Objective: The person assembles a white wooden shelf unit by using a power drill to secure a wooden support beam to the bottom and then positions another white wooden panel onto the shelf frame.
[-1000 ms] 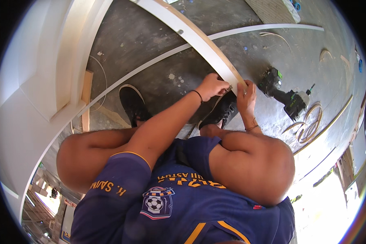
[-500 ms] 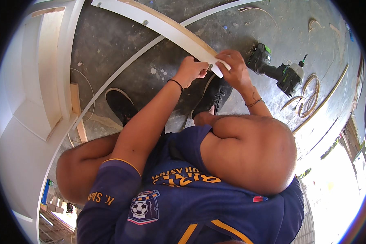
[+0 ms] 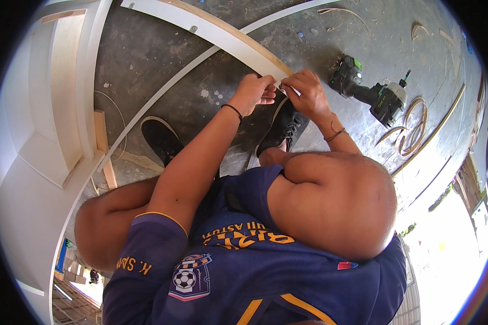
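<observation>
A long white board [image 3: 222, 42] with a bare wood edge runs from the upper left to my hands. Small metal fittings sit along its face, one of them a metal bracket [image 3: 193, 29] farther up. My left hand [image 3: 254, 93] is at the board's near end, fingers curled, thumb and forefinger close together; what they hold, if anything, is hidden. Beside it my right hand [image 3: 308, 96] pinches a small metal fitting [image 3: 282, 86] at the board's end. The fingers of both hands nearly meet there and cover part of the board.
A cordless power driver [image 3: 371, 95] lies on the concrete floor [image 3: 190, 70] at right, near coiled edging strips [image 3: 415, 130]. A white curved panel [image 3: 54, 162] stands at left. A thin white strip [image 3: 173, 81] crosses under the board. My shoes [image 3: 282, 127] are just below my hands.
My right hand has shifted left from the board's end corner onto the small fitting. My left hand has drawn back slightly from it, fingers looser. The board's end is now more covered.
</observation>
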{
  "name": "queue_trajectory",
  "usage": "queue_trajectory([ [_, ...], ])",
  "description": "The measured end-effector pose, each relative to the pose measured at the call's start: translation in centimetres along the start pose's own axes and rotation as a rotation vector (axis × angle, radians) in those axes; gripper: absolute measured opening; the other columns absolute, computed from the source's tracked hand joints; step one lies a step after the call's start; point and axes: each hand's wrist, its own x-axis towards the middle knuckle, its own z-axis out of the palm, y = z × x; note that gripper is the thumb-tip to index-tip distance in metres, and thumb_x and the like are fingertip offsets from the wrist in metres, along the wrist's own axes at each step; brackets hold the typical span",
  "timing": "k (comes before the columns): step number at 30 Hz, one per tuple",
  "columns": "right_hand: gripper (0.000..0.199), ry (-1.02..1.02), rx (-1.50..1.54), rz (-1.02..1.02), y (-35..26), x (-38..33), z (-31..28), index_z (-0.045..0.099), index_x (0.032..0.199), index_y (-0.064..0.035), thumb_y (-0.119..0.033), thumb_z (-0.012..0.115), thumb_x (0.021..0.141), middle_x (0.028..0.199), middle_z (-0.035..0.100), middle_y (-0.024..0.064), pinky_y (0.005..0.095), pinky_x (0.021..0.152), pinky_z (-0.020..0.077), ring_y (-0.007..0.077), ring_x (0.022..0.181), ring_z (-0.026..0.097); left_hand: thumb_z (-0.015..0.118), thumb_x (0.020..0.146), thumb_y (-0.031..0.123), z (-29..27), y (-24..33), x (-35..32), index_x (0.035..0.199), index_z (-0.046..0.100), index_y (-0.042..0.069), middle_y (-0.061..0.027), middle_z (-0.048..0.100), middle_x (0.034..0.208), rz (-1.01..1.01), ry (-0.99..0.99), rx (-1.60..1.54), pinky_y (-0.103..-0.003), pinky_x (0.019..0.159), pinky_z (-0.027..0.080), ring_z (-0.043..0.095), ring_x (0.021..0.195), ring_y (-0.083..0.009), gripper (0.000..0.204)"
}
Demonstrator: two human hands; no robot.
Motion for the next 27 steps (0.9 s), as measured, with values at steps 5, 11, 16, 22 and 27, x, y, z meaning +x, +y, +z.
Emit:
queue_trajectory([
  [5,0.01,0.078,0.056,0.037,-0.4,-0.4,-0.3,0.066,0.085,-0.0042,-0.004,0.069,0.075,0.083,0.066,0.008,0.0369,0.074,0.0454,0.027,0.081,0.059,0.064,0.083,0.022,0.0,-0.4,0.1,0.088,0.056,0.004,-0.0028,0.052,0.078,-0.001,0.02,-0.046,-0.04,0.071,0.054,0.055,0.072,-0.0145,0.02],
  [11,0.012,0.102,0.031,0.032,0.0,-0.3,0.5,0.066,0.086,-0.0077,-0.007,0.069,0.074,0.084,0.064,0.0055,0.0372,0.075,0.0446,0.0253,0.084,0.058,0.064,0.083,0.025,-0.5,-0.7,-0.5,0.083,0.057,0.005,-0.002,0.054,0.075,0.008,0.114,0.04,-0.036,0.066,0.054,0.055,0.067,-0.014,0.021],
  [16,0.013,0.126,-0.014,0.021,0.0,-0.3,0.4,0.066,0.086,-0.0084,-0.006,0.069,0.073,0.084,0.064,0.0046,0.0368,0.074,0.0442,0.0248,0.084,0.058,0.061,0.084,0.027,-0.3,0.0,-1.5,0.081,0.06,0.003,-0.0014,0.057,0.071,0.0,0.006,0.269,-0.028,0.059,0.053,0.057,0.06,-0.0122,0.024],
  [22,0.015,0.167,-0.044,-0.022,-0.5,0.7,-0.8,0.066,0.086,-0.0093,-0.005,0.07,0.071,0.084,0.063,0.0035,0.0361,0.074,0.0438,0.0242,0.083,0.057,0.062,0.088,0.019,1.3,1.8,-2.1,0.094,0.066,0.004,-0.0031,0.063,0.08,0.192,-0.094,0.049,-0.027,0.061,0.053,0.057,0.064,-0.0079,0.016],
  [27,0.016,0.208,-0.029,-0.023,-0.6,1.1,-1.4,0.068,0.087,-0.009,-0.004,0.069,0.072,0.084,0.065,0.0038,0.0358,0.074,0.0443,0.0239,0.083,0.058,0.064,0.088,0.017,1.3,2.3,-1.8,0.1,0.066,0.005,-0.0023,0.065,0.09,0.252,-0.16,0.119,-0.026,0.065,0.053,0.056,0.068,-0.0071,0.017],
])
